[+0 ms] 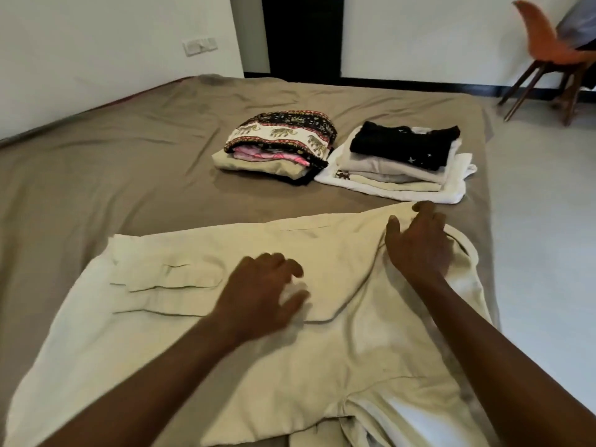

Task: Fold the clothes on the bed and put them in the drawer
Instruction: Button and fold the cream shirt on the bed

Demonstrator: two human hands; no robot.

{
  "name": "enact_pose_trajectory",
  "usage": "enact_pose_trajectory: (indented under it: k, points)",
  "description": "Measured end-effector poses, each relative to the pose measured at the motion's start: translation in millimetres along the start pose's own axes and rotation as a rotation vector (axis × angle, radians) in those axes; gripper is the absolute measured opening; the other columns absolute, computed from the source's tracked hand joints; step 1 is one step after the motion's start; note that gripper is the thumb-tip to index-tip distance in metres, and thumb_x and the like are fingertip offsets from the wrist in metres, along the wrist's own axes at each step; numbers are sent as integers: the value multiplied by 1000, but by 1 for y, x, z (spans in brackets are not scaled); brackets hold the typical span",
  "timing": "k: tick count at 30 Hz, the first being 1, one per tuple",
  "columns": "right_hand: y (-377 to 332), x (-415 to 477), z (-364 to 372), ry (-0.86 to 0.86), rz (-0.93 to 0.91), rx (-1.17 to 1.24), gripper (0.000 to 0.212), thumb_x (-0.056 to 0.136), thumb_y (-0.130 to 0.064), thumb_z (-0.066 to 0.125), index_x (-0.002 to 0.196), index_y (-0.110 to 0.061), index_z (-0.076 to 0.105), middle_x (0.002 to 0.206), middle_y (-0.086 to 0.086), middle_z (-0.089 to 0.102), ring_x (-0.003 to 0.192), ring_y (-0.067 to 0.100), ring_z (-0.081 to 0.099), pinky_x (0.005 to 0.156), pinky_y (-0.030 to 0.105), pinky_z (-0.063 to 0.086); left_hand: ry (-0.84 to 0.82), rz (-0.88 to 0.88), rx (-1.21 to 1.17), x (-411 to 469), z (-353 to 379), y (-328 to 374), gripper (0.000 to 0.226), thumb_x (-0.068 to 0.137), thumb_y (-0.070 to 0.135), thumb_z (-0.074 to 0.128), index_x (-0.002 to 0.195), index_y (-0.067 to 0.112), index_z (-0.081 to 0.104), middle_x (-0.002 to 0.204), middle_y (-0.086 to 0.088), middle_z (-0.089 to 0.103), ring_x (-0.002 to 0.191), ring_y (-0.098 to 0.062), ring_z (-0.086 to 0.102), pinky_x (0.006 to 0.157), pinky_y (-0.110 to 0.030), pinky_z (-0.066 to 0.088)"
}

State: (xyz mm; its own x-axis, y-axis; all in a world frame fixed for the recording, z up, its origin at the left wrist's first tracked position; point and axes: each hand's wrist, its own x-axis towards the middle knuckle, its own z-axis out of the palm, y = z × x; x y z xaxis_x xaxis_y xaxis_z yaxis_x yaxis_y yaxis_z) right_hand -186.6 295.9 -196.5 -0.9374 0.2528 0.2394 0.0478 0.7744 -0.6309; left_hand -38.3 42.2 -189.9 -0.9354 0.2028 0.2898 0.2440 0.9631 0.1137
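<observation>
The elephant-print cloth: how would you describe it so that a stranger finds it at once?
On the brown bed lie two folded piles. The elephant-print cloth tops the left pile. Only it shows grey elephants on a white band.
</observation>
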Motion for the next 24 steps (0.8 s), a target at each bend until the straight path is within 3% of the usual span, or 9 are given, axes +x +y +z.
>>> enact_pose_trajectory:
  k: [2,5,9,12,14,16,18,21,24]
  points:
    - [3,7,-7,-109,122,-27,59,94,-52,56,139,-18,38,125,16,64,115,44,60,92,51,45,2,56,-19,6,23,41,41,87,64,55,108,29,64,92,9,62,84,-19,61,73,-37,49]
    - [11,15,-10,-237,93,-76,70,88,-48,65,144,-19,34,118,12,69,115,39,62,89,46,45,-38,70,-1,21,44,74,42,88,59,54,109,22,58,96,2,58,83,-24,59,67,-36,46]
    - [14,25,-7,-174,215,386,57,76,-30,70,129,-38,51,98,-1,74,98,26,70,94,46,55,-47,18,-18,40,50,76,18,91,34,53,99,19,60,93,0,57,82,-28,62,63,-37,47]
    - [18,33,1,-140,264,558,48,70,-37,66,117,-45,55,81,-5,75,88,22,73,92,49,58,78,-83,-170,42,48,61,13,88,29,56,94,22,66,86,4,60,74,-24,62,63,-38,51]
    - [10,29,-6,-201,231,464,47,79,-42,63,125,-39,56,97,-6,76,102,21,70,100,42,52,-37,-136,-228,38,43,56,15,89,38,59,97,29,68,89,10,65,81,-17,64,71,-35,52]
    - [6,24,-12,-284,159,339,48,92,-39,62,137,-29,53,110,-5,69,112,21,62,99,34,43,-175,-194,-295,34,41,58,23,90,53,61,95,33,70,87,15,68,83,-8,63,73,-31,52]
    - [6,19,-18,-290,49,213,53,94,-34,62,144,-22,47,126,2,62,122,25,55,102,38,39,-116,-263,-409,38,36,62,30,90,59,61,86,32,71,78,16,69,75,-4,63,69,-28,51]
    - [18,5,-31,-190,-98,-102,56,91,-35,62,142,-18,46,136,12,51,128,34,46,105,47,36,70,-302,-499,67,37,67,13,96,37,61,94,29,72,88,12,70,77,-8,64,77,-31,50]
    - [37,-8,-52,-40,-150,-394,59,93,-48,59,140,-17,43,130,14,48,120,36,45,94,47,38,165,-306,-490,126,49,77,24,98,15,54,118,21,67,112,-5,66,99,-24,64,90,-37,47]
